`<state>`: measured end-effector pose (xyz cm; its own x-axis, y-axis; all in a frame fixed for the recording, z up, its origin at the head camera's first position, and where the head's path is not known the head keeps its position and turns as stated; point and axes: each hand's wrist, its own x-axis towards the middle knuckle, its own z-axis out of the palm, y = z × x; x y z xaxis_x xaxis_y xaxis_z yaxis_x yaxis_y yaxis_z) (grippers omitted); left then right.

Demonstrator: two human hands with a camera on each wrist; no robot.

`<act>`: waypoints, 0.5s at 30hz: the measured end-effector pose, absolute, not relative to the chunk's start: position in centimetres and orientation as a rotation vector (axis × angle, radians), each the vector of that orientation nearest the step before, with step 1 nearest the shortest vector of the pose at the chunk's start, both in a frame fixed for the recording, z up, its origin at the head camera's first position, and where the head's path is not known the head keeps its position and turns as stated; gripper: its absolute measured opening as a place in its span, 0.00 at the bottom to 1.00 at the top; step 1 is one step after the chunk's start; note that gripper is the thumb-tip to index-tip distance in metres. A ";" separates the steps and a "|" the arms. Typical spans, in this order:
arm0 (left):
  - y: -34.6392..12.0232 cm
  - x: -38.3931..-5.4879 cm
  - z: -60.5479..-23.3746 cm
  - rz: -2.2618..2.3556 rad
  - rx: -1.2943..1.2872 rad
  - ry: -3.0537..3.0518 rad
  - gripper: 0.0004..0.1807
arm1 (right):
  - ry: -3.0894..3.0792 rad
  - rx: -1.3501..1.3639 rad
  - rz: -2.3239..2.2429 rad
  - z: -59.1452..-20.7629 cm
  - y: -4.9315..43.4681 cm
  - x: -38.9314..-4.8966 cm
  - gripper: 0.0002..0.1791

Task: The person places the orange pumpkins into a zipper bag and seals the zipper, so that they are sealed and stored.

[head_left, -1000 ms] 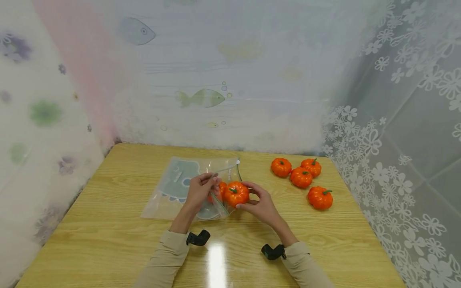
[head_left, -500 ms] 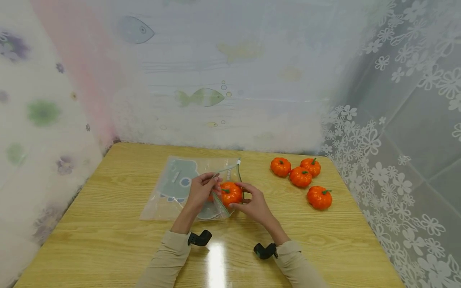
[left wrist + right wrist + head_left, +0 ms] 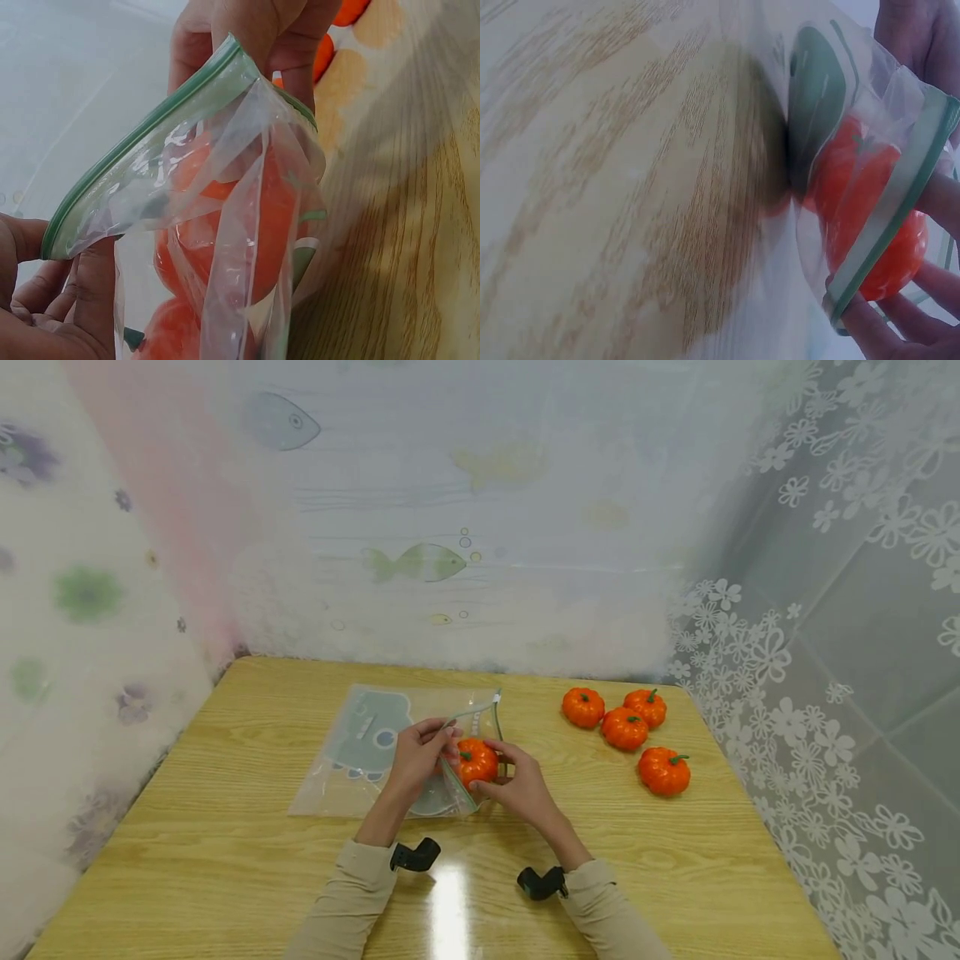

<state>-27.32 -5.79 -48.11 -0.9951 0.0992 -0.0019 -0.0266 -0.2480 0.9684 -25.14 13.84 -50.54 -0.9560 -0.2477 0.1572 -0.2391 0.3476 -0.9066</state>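
Observation:
A clear zip bag with a green dinosaur-like print lies on the table, its green-edged mouth held apart on the right. My left hand pinches the zip edge between thumb and fingers. In my right hand is a small orange pumpkin with a green stem, gripped at the bag's mouth. The left wrist view shows this pumpkin behind the clear film, with my right fingers reaching into the opening. Deeper inside sits another pumpkin, mostly hidden by the left hand in the head view.
Several more pumpkins stand at the table's right: a group of three near the back and a single pumpkin closer to me. The wooden table meets patterned curtains at the back and sides.
My right hand has moved left with the pumpkin, carrying it from outside the bag's mouth into the opening. The left hand keeps its pinch on the zip edge, nearly still.

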 end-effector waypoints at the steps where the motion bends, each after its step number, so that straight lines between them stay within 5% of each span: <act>1: -5.8 -27.3 -48.1 2.419 0.095 1.874 0.16 | 2.575 -0.461 -1.719 -50.5 13.8 -25.1 0.36; 15: -5.9 -27.6 -48.0 2.410 0.104 1.871 0.17 | 2.673 -0.575 -1.612 -50.3 13.4 -25.4 0.34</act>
<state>-27.57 -5.88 -48.03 -0.9938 0.1114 -0.0004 -0.0280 -0.2464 0.9688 -25.40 13.39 -50.25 -0.9339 -0.2884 0.2113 -0.3214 0.4184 -0.8495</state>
